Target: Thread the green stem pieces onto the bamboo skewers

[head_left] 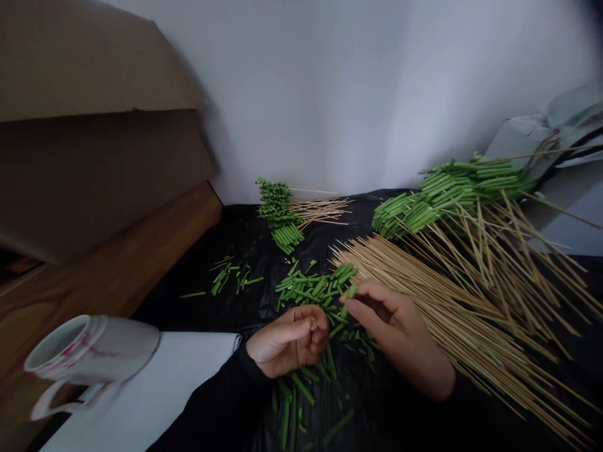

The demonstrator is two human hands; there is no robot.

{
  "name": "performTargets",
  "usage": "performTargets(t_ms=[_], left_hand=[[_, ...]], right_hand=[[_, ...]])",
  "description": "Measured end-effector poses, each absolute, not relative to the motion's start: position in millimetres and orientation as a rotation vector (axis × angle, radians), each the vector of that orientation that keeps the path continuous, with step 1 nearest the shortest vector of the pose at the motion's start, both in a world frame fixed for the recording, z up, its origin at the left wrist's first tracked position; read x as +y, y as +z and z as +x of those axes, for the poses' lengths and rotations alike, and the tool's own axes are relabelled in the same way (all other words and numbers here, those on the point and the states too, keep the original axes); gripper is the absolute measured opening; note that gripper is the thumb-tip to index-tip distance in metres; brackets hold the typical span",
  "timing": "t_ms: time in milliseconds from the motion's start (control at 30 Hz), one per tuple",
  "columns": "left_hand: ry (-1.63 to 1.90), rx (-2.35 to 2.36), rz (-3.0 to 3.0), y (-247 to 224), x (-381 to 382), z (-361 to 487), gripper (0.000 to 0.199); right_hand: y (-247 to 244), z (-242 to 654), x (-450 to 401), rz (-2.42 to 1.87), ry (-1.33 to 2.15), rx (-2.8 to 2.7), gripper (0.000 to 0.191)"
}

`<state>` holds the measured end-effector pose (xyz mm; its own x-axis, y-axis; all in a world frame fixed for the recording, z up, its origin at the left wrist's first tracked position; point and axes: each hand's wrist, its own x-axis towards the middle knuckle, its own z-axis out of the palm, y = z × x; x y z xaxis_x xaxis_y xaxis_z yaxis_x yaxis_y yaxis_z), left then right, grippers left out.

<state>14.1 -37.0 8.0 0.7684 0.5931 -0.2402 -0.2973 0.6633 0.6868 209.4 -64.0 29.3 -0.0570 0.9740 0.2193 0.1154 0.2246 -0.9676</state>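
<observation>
My right hand (400,336) pinches a short green stem piece (352,291) between thumb and fingertips. Close beside it, my left hand (291,340) is closed, palm side up, with the thumb pressed to the curled fingers. A tiny pale spot shows at that thumb's tip, too small to name. Under and beyond both hands lies a loose heap of cut green stem pieces (308,287). To the right of my right hand, a thick spread of bare bamboo skewers (424,295) runs toward the lower right.
Green stem pieces threaded on skewers form a small stack (277,210) at the back and a larger stack (452,191) at the right. Black plastic sheeting (188,314) covers the surface. A white mug (108,348) stands at the left, near a cardboard box (103,169).
</observation>
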Motion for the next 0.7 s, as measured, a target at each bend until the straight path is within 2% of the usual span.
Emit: performTargets(t_ms=[200, 700], left_hand=[[0.682, 0.403, 0.641, 12.7, -38.3, 17.1, 0.009], [0.750, 0.376, 0.755, 11.5, -36.7, 16.5, 0.019]], right_hand=[[27.8, 210.8, -61.6, -0.956, 1.347, -1.335, 0.017], [13.8, 207.6, -60.4, -0.659, 1.651, -1.151, 0.017]])
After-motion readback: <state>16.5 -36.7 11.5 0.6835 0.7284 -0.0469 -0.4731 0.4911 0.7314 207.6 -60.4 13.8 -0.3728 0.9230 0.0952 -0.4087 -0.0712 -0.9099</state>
